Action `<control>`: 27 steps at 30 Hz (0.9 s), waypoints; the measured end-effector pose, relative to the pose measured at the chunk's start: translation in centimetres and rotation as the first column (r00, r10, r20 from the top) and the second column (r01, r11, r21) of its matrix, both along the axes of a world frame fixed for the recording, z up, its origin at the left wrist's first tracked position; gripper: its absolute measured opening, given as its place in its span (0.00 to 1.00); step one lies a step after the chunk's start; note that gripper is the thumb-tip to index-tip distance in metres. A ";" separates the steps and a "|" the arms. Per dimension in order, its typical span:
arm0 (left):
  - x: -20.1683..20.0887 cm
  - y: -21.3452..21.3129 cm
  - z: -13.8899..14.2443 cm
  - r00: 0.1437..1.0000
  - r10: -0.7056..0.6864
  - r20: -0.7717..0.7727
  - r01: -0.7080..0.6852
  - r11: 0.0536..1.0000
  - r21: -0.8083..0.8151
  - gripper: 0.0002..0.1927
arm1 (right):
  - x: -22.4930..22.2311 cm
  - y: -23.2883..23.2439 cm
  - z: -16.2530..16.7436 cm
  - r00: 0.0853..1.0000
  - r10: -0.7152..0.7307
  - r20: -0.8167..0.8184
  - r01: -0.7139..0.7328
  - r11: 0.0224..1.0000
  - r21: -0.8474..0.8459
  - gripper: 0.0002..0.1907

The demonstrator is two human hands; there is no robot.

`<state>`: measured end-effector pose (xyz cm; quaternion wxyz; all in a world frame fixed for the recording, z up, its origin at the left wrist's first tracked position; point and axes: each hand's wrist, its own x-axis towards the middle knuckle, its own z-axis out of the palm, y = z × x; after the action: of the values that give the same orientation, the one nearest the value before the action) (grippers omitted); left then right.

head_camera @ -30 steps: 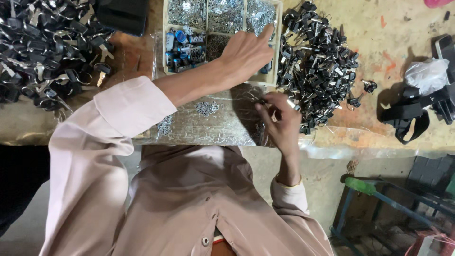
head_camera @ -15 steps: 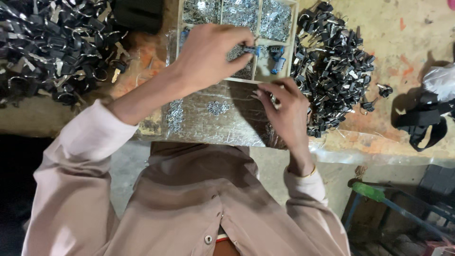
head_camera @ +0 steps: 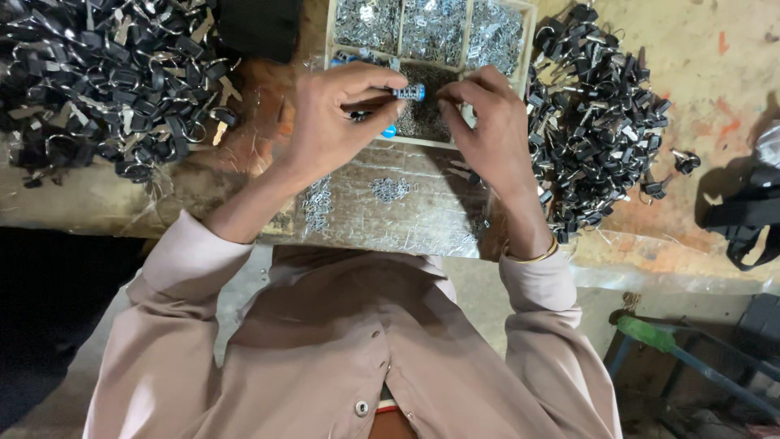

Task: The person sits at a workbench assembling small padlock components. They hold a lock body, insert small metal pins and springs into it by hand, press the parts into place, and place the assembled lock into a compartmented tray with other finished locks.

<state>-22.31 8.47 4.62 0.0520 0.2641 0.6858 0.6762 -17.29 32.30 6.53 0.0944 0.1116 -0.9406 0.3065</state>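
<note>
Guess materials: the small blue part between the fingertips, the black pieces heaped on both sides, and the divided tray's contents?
Small blue cylindrical part, pinched by the left hand with the right hand close: likely plastic, uniform matte colour. Black looped pieces in the right heap and left heap: dark bodies, probably plastic, with bright, seemingly metal tabs. Pale divided tray: small shiny silver bits, probably steel.

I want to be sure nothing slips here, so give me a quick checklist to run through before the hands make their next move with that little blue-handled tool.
1. Blue-handled tool pinched in left hand: ok.
2. Right hand close by the tool's tip: ok.
3. Small part held in the right fingers: cannot tell, hidden.
4. Compartment tray within reach, just behind both hands: ok.
5. Pile of black parts beside the right hand: ok.
6. Loose metal bits kept off the plastic sheet: not ok, several scattered.
</note>
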 end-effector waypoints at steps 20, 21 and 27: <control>1.0 1.0 -1.2 0.992 0.070 -0.107 -0.077 0.995 -0.065 0.12 | 0.4 -1.1 -2.1 0.958 0.204 0.202 0.044 0.589 -0.807 0.08; 1.0 0.9 -1.3 0.991 0.073 -0.113 -0.081 0.994 -0.072 0.11 | 0.5 -1.3 -2.1 0.959 0.202 0.200 0.041 0.597 -0.801 0.08; 1.2 0.9 -1.3 0.988 0.083 -0.126 -0.095 0.992 -0.088 0.11 | 0.6 -1.8 -2.1 0.969 0.174 0.178 0.015 0.676 -0.737 0.09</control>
<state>-21.13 9.36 3.36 -0.0081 0.2715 0.7298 0.6274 -16.68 30.50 4.46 0.0063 0.0687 -0.7374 0.6719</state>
